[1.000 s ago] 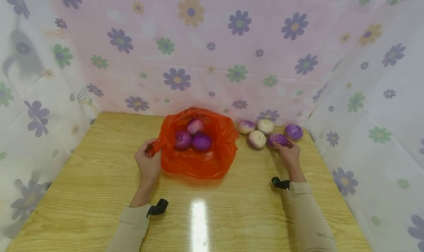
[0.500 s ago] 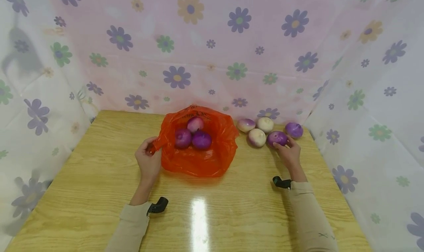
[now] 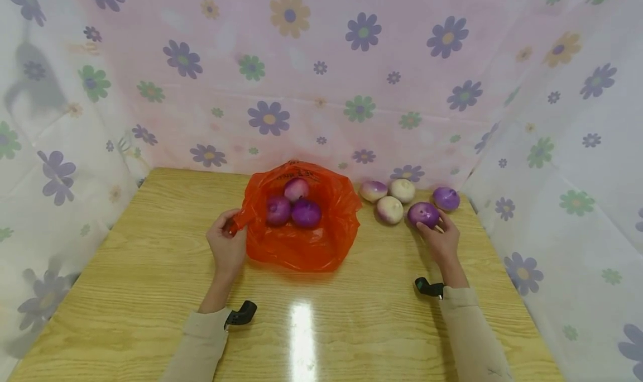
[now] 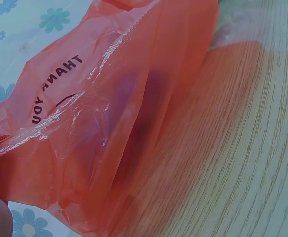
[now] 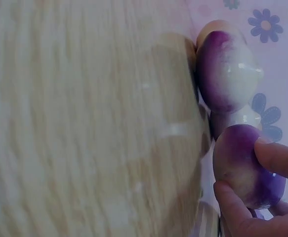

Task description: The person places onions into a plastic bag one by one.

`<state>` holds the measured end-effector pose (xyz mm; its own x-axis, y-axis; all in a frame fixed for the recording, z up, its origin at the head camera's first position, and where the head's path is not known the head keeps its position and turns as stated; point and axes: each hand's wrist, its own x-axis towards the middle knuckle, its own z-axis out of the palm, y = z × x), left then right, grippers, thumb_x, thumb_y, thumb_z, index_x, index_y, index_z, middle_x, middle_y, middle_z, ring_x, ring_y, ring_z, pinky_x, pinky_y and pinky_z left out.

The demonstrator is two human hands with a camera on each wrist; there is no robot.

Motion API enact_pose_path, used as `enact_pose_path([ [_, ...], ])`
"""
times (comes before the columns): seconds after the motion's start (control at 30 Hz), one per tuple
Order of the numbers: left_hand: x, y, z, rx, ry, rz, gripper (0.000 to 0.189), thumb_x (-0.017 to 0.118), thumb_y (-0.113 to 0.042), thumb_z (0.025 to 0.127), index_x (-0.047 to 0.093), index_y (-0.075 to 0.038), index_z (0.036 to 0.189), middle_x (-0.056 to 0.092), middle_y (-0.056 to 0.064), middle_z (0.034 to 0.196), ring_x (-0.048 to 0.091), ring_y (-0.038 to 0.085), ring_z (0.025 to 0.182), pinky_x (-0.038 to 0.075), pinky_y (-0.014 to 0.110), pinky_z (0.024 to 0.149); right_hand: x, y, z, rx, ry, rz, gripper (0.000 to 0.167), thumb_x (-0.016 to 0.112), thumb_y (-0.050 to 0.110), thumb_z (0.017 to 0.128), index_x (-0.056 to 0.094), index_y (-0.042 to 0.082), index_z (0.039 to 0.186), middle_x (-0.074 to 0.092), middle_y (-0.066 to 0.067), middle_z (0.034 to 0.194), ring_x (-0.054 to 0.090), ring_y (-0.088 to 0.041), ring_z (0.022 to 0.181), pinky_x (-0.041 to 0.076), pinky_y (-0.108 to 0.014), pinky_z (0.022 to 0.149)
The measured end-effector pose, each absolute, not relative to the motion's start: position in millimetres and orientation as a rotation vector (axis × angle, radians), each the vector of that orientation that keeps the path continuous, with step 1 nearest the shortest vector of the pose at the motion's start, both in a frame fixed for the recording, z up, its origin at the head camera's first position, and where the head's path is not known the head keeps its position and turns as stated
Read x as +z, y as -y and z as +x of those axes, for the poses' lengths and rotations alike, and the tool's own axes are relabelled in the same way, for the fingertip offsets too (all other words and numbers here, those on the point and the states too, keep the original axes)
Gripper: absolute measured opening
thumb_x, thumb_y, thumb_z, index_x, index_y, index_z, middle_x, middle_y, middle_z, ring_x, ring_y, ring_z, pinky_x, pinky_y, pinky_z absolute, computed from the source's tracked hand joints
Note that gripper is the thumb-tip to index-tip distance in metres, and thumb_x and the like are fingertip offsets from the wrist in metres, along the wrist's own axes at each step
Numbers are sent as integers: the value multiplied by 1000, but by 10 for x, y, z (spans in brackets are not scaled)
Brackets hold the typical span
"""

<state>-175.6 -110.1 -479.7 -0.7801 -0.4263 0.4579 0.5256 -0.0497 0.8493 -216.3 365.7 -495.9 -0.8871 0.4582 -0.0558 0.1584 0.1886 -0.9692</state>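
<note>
The right hand makes a grip around a purple bulb; it is opened only as wide as the bulb, with thumb and fingers pressing at opposite sides. I cannot tell if this bulb touches the table. The left hand has a narrow grip, pinching a gathered edge of the red plastic bag at its 9 o'clock side.

From the held bulb, another purple bulb lies near at 2 o'clock. 3 pale bulbs sit in a group between 9 and 11 o'clock, close to the back edge of the table. Farther at 9 o'clock, the bag stands with its mouth open, and inside are 3 purple bulbs, clustered at 12, 4 and 8 o'clock. A flowered cloth hangs at 12 o'clock, behind the table.
</note>
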Motion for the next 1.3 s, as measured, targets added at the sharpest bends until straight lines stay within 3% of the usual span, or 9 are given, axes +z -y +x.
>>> enact_pose_path([
  [0.23,-4771,1113,-1764,-1905,1570,-111,18,63,17,87,65,20,104,69,-3,95,64,11,81,58,16,77,-4876,-3540,-2059,1804,2110,-576,74,73,2,91,42,15,156,48,-19,146,52,-33,131,50,-6,78],
  [0.5,-4780,1133,-1756,-1885,1603,-105,20,64,17,87,66,18,107,69,-4,97,63,11,83,57,16,79,-4740,-3343,-1901,1987,1928,-538,74,72,-5,89,44,15,154,55,1,125,59,-15,118,54,-12,83],
  [0.73,-4800,1129,-1757,-1906,1589,-99,20,62,19,86,65,19,105,69,-3,95,64,11,82,58,16,77,-4584,-3145,-1670,2117,1920,-475,73,71,-6,90,42,12,155,54,2,128,59,-7,112,54,-14,87],
  [1.0,-4798,1150,-1758,-1904,1584,-81,18,63,18,86,65,19,104,69,-4,94,66,8,82,58,17,76,-4495,-2902,-1453,2127,1911,-273,68,70,-11,89,48,9,150,55,0,133,61,-11,117,55,-18,92],
  [1.3,-4799,1162,-1757,-1918,1568,-94,18,64,18,86,64,20,104,69,-5,93,66,8,82,58,16,75,-4408,-2569,-1227,2207,1878,-18,73,64,-21,86,42,1,152,55,-2,137,60,-12,119,54,-22,96],
])
